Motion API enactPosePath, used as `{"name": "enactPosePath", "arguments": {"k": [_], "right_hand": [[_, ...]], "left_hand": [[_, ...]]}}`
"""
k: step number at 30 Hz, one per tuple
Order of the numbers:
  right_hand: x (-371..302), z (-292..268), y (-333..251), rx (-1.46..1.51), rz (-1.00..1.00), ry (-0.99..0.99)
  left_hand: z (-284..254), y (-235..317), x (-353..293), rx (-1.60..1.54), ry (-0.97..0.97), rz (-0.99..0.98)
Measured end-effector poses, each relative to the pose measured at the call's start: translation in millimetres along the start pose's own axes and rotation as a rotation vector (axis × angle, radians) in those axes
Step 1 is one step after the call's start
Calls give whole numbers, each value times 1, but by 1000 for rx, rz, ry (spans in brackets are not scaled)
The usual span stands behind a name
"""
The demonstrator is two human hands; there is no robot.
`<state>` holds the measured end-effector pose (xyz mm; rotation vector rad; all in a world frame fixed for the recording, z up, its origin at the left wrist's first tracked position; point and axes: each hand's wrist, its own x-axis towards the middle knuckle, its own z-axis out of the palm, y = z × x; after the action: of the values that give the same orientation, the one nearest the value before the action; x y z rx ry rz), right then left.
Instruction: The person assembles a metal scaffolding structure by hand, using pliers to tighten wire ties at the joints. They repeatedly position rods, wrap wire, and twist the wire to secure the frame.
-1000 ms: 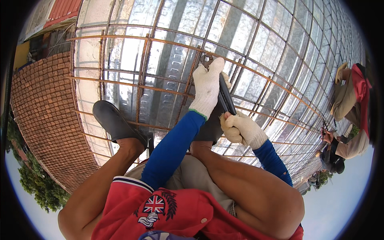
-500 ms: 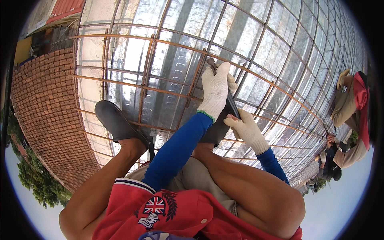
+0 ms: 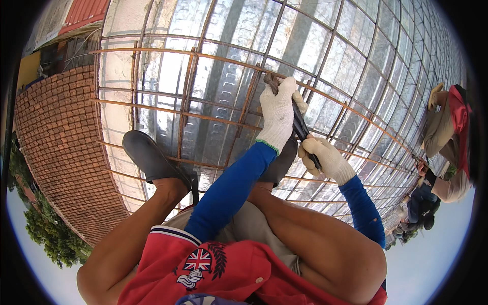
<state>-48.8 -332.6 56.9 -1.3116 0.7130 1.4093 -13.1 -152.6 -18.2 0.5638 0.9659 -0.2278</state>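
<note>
My left hand [image 3: 277,113], in a white knitted glove, is closed around the upper part of a hand tool [image 3: 299,121] with a long black handle. Its brown metal head [image 3: 271,81] sticks out above my fist, beside a rusty rebar [image 3: 256,66] of the grid. Lower down, my right hand [image 3: 325,158], gloved too, closes its fingers on the handle's lower end. The tool slants from upper left to lower right, over my dark right shoe [image 3: 282,165]. My gloves hide much of it, so its exact kind cannot be told.
Shiny corrugated metal decking [image 3: 223,91] lies under the rebar grid. My left shoe [image 3: 150,155] rests among the bars. A tiled roof [image 3: 66,152] borders the left side. Other people in red [image 3: 456,119] and dark clothing [image 3: 424,201] are at the far right.
My right hand has shifted right and its fingers now wrap the handle's lower end. The handle shows more between my hands. My left hand has moved slightly right, keeping its grip.
</note>
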Motion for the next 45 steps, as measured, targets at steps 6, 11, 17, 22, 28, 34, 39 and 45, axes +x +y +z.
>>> {"name": "enactPosePath", "arguments": {"k": [6, 11, 17, 22, 28, 34, 39, 45], "right_hand": [[22, 16, 25, -933, -358, 586], [5, 15, -9, -58, 52, 44], [7, 13, 0, -879, -222, 402], [-12, 29, -7, -846, -269, 419], [-3, 50, 8, -1182, -420, 634], [-6, 59, 1, -1120, -324, 692], [6, 50, 26, -941, -712, 648], [-1, 51, 5, -1007, -464, 497]], "left_hand": [[20, -14, 4, 40, 201, 77], [3, -17, 3, 362, 214, 256], [-6, -14, 2, 95, 46, 70], [-14, -8, -2, -91, -131, -11], [-29, -15, 8, -464, -335, -124], [-14, -8, -10, -416, -245, -87], [-29, -13, -8, -394, -276, -120], [-41, -11, -10, -282, -262, -16]]}}
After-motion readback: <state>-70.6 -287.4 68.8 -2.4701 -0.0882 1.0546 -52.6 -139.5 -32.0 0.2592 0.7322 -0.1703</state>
